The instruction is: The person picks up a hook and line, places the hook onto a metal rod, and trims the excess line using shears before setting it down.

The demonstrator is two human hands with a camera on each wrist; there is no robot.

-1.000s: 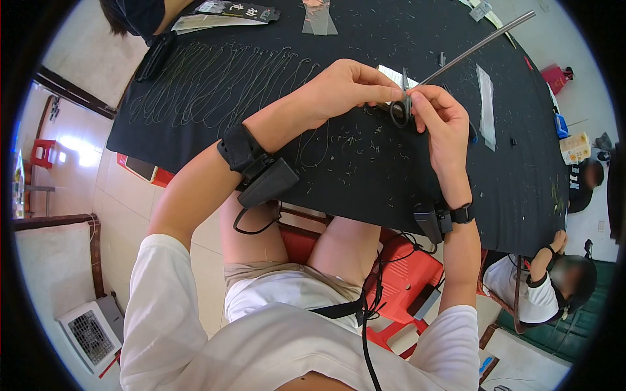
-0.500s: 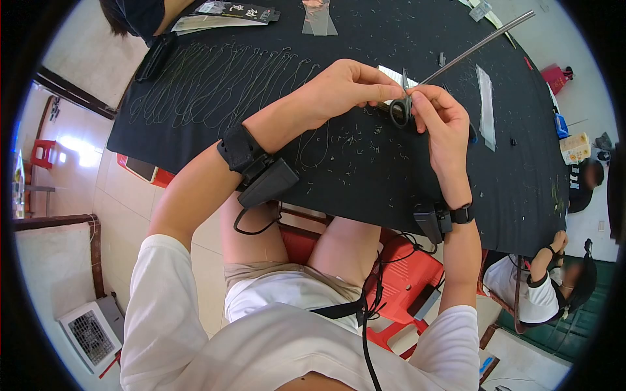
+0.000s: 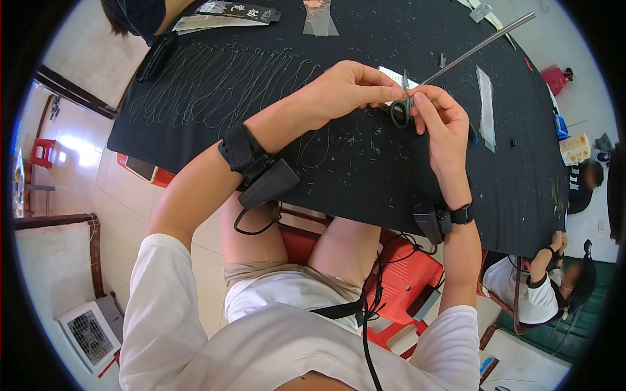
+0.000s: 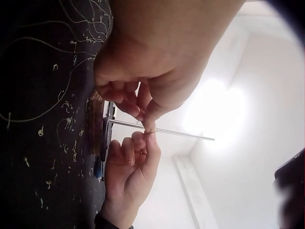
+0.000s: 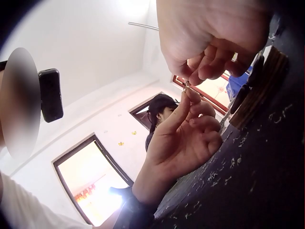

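Note:
The left hand (image 3: 345,91) and the right hand (image 3: 445,124) meet at their fingertips above the black table. Between thumb and forefinger each pinches a small thin strand (image 4: 149,132), whose details are too small to make out. Beside the fingertips a metal rod (image 3: 482,45) slants up and away, and in the left wrist view it passes close to them. Black-handled scissors (image 3: 400,114) are just below the fingers, on or beside a wooden block (image 5: 259,90). In the right wrist view the left hand (image 5: 178,143) is palm up, facing the right hand (image 5: 214,38).
Looped lines (image 3: 215,85) lie in a row on the black cloth (image 3: 378,189) at left, with packets (image 3: 228,14) behind. Short clippings are scattered near the hands. A clear plastic strip (image 3: 486,107) lies at right. Other people are at the table's far left and right sides.
Both hands stay almost in place, fingertips together. At the right, the seated person's head has changed its tilt and their hands have shifted slightly.

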